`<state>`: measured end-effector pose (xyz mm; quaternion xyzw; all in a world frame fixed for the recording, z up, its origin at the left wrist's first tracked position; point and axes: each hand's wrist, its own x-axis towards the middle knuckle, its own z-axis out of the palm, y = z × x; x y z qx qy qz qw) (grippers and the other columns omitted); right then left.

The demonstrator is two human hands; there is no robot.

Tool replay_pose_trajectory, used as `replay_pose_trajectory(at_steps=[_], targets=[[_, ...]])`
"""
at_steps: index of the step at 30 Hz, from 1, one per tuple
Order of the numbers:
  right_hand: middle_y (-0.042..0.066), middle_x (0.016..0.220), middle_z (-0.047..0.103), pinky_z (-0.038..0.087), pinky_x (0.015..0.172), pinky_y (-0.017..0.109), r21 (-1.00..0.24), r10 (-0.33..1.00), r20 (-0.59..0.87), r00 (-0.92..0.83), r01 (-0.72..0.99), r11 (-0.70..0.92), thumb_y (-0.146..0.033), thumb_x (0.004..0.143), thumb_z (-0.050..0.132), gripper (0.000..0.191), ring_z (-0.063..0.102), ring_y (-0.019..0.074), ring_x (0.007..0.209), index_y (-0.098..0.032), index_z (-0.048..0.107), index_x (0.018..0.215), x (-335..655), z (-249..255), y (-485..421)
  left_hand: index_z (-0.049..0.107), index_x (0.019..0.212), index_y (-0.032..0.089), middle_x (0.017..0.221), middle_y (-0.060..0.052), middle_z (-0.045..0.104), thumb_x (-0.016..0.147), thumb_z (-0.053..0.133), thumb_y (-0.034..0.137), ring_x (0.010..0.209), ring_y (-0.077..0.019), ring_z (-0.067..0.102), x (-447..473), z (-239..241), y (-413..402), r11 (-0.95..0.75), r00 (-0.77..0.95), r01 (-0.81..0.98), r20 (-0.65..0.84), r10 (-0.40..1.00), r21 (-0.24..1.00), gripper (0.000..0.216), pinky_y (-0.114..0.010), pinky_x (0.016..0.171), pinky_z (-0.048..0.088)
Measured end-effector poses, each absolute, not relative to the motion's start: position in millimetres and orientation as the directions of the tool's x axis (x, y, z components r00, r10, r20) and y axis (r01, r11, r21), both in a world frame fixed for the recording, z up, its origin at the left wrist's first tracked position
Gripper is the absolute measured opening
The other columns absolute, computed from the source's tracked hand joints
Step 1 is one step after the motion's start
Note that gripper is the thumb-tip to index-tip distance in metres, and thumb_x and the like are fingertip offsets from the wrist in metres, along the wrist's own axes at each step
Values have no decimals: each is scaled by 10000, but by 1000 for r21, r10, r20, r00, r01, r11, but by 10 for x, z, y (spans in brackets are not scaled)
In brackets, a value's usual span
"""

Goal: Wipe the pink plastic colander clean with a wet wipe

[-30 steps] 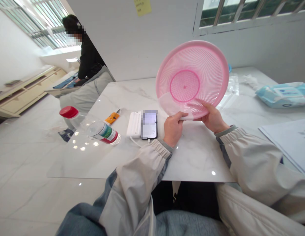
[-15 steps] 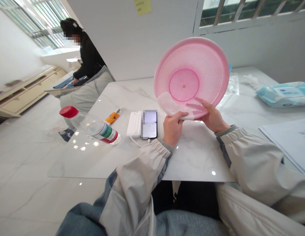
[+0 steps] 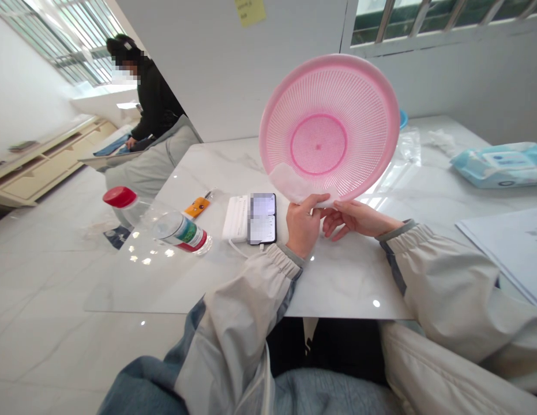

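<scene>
A pink plastic colander (image 3: pixel 319 135) is tilted up over the table, its inside facing me. My left hand (image 3: pixel 303 226) grips its lower rim, thumb on top, with a white wet wipe (image 3: pixel 289 181) pinched against it. The wipe lies over the lower left inner wall. Just under the rim, my right hand (image 3: pixel 357 219) has its fingers apart and loosely bent. Its fingertips reach close to my left hand, and its upper edge touches the rim.
On the marble-look table (image 3: pixel 337 288) are a phone (image 3: pixel 263 219), a white power bank (image 3: pixel 236 218), a clear red-capped bottle (image 3: pixel 186 232), an orange pouch (image 3: pixel 197 207), a blue wipes pack (image 3: pixel 502 165) and papers (image 3: pixel 506 242). A person (image 3: pixel 153 95) sits beyond, at left.
The colander has shifted slightly up and left. My right hand has let go of the rim's lower right, moving left beneath it with fingers spreading. My left hand keeps its grip.
</scene>
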<state>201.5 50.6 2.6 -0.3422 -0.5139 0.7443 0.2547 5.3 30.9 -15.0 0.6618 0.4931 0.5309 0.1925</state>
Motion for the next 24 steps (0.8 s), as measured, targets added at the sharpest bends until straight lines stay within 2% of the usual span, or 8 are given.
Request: replay_pose_trajectory(at_steps=[4,7,13,17,20,24], targets=[[147,999,848,707,733,373,-947,737,-205,-644,-61,-316,-764,867,827,640,825,266,848,-154,851,1059,1979,48,481,885,1121,302,999,-9,856,913,659,-14,989,-213,778,67,-185,314,-467,-30,458,539,842,756,441,-344,971,640],[127,937,845,713,725,373,-946,776,-184,-604,-106,-308,-727,846,871,589,820,252,796,-161,851,1006,1958,44,478,881,1148,315,1075,-10,867,945,661,21,1049,-210,789,69,-199,319,-485,-9,482,558,830,730,420,-349,1029,639],[85,829,813,711,693,337,-929,896,-139,-422,-258,-266,-605,756,989,461,769,203,718,-189,843,888,1941,48,501,833,1299,327,1184,-24,867,1005,656,103,1140,-228,804,79,-226,336,-516,73,551,578,813,656,411,-408,1121,626],[73,816,791,710,698,332,-934,940,-132,-316,-278,-224,-592,738,1006,443,728,177,694,-199,828,838,1945,27,531,762,1426,322,1316,-37,838,1023,653,146,1212,-253,794,101,-227,324,-529,146,582,561,815,617,453,-443,1131,626],[53,761,754,694,660,318,-945,957,-129,-261,-260,-198,-602,730,1008,465,691,165,661,-199,812,855,1936,-2,545,730,1455,306,1315,-45,835,1024,640,145,1216,-262,791,122,-226,312,-529,177,553,530,829,644,469,-457,1132,626],[46,704,707,665,624,307,-956,976,-104,-192,-250,-151,-547,731,1002,445,662,159,640,-171,784,825,1935,-19,555,686,1487,291,1391,-69,797,1014,658,156,1244,-268,760,137,-227,331,-487,161,436,467,869,756,493,-454,1088,640]])
